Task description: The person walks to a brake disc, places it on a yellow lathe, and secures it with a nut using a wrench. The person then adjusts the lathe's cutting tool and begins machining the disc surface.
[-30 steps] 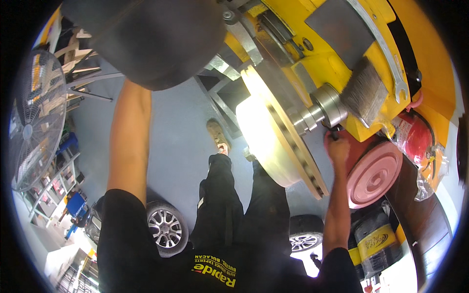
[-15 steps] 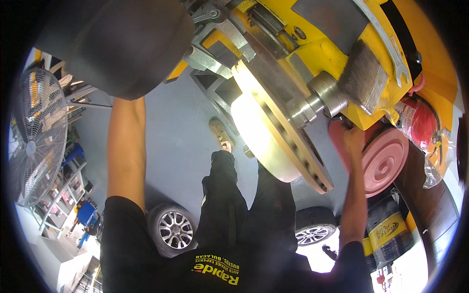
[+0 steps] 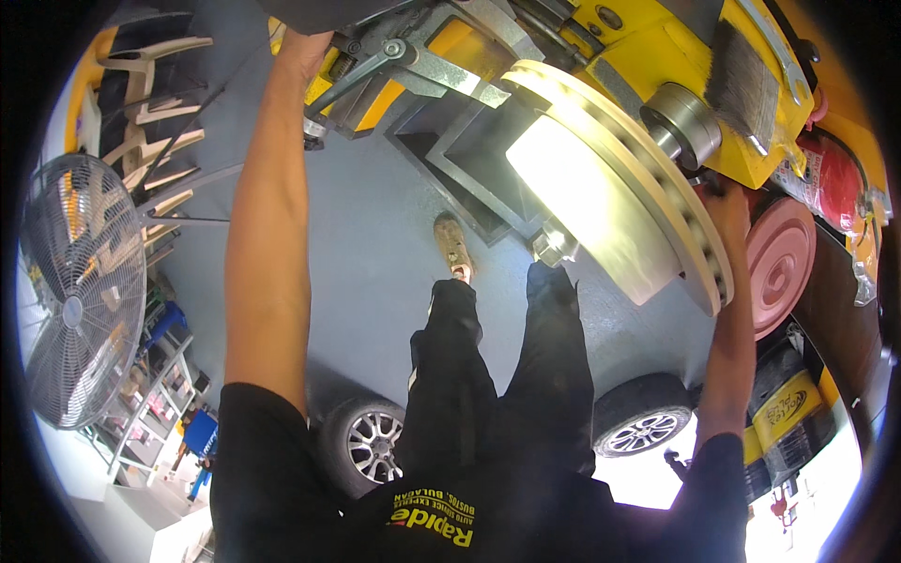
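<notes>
A ventilated brake disc (image 3: pixel 690 216) is mounted on the steel spindle (image 3: pixel 680 127) of a yellow brake lathe (image 3: pixel 610 80), its hub side brightly lit. To the left of the disc, a metal tool holder (image 3: pixel 441 70) with a clamp lever (image 3: pixel 361 80) reaches toward the rim. My left hand (image 3: pixel 305 52) is raised near that lever, its fingers hidden behind a dark shape at the top edge. My right hand (image 3: pixel 727 206) is behind the disc, under the lathe body. Its fingers look curled around something dark that I cannot make out.
On the lathe lie a wide bristle brush (image 3: pixel 741 89) and a wrench (image 3: pixel 774 47). A pink round lid (image 3: pixel 779 267) sits at right, with a yellow-black drum (image 3: pixel 788 413) below it. Wheels (image 3: pixel 374 441) rest on the floor; a large fan (image 3: pixel 80 291) stands at left.
The view has shifted, so the disc and lathe appear farther right. The dark shape that covered the upper left has mostly left the picture, uncovering my left wrist and the clamp lever.
</notes>
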Motion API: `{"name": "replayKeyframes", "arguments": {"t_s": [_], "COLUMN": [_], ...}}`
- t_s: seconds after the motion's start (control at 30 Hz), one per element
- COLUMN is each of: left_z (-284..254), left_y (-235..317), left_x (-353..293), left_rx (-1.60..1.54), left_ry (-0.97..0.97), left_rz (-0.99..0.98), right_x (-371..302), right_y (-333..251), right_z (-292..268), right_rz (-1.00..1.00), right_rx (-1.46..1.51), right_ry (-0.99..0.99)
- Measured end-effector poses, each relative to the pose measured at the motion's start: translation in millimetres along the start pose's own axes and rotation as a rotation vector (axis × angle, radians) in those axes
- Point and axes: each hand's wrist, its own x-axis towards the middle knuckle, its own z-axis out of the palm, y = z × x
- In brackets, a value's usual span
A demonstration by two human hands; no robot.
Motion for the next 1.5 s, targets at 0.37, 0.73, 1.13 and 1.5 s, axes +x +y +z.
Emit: {"name": "replayKeyframes", "arguments": {"t_s": [0.37, 0.73, 1.13, 1.5], "left_z": [24, 40, 3, 2], "left_y": [-1, 9, -8, -10], "left_x": [6, -5, 22, 1], "left_rx": [-0.042, -0.044, -0.013, 0.047], "left_ry": [-0.045, 0.017, -0.177, -0.090], "left_rz": [0.008, -0.025, -0.147, -0.047], "right_x": [7, 94, 93, 62], "right_y": [34, 78, 41, 36], "right_z": [116, 98, 66, 15], "right_rz": [-0.042, -0.054, -0.042, -0.152], "right_rx": [-0.065, -0.106, -0.056, -0.031], "right_ry": [0.113, 0.175, 0.237, 0.256]}}
